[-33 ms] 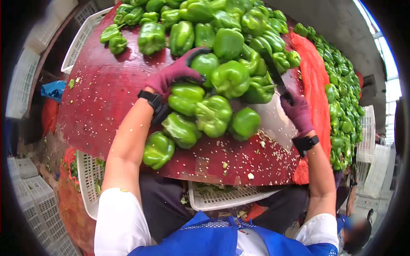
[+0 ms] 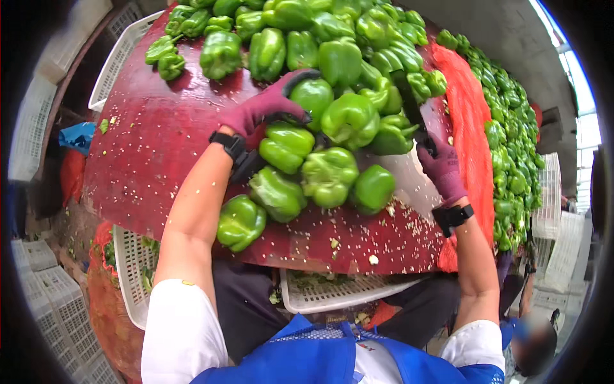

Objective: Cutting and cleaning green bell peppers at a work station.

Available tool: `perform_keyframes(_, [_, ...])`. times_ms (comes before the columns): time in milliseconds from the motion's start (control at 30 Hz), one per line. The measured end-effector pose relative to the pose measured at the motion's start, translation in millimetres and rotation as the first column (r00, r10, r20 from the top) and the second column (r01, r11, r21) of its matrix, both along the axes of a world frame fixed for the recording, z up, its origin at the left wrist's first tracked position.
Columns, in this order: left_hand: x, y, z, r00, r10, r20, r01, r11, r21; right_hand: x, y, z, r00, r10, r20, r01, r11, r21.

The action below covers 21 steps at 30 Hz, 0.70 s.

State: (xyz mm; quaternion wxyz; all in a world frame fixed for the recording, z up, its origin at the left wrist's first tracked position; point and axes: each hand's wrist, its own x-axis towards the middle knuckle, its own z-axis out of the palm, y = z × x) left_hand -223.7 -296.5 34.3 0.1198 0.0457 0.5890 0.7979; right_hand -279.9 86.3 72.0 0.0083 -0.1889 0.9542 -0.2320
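Observation:
My left hand (image 2: 259,110), in a maroon and black glove, curls its thumb and fingers around the left side of a green bell pepper (image 2: 313,97). Several more peppers cluster beside it, among them a large one (image 2: 350,121) to its right and one (image 2: 286,147) just below the thumb. In a matching glove, my right hand (image 2: 442,169) grips a knife (image 2: 405,97) whose dark blade points up and away to the left, alongside the peppers. Its handle is mostly hidden in the fist.
A larger pepper heap (image 2: 300,16) covers the far side of the red table (image 2: 153,134), which is strewn with seeds. Red netting (image 2: 464,115) separates it from another pepper pile (image 2: 511,160) on the right. White crates (image 2: 345,301) stand below the near edge. Another person (image 2: 534,345) is at lower right.
The nearer peppers have shifted slightly right along with my left hand. My right hand still grips the knife, and the whole view has moved a little.

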Motion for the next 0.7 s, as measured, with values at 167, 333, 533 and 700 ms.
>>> perform_keyframes(167, [-29,57,-6,0.973,-0.185,-0.137,0.185,0.983,-0.017,52,37,-26,0.971,-0.234,0.047,0.239,0.959,-0.152])
perform_keyframes(333, [-35,71,-8,0.906,-0.294,-0.303,0.182,0.92,-0.347,82,67,-48,0.941,-0.337,0.031,0.339,0.936,-0.097])
perform_keyframes(533, [5,21,46,0.939,-0.138,-0.316,-0.231,0.428,-0.874,100,91,-19,0.908,-0.414,0.071,0.416,0.867,-0.275])
perform_keyframes(700, [164,150,120,0.843,-0.366,-0.395,-0.153,0.541,-0.827,158,129,17,0.913,-0.332,0.235,0.399,0.615,-0.68])
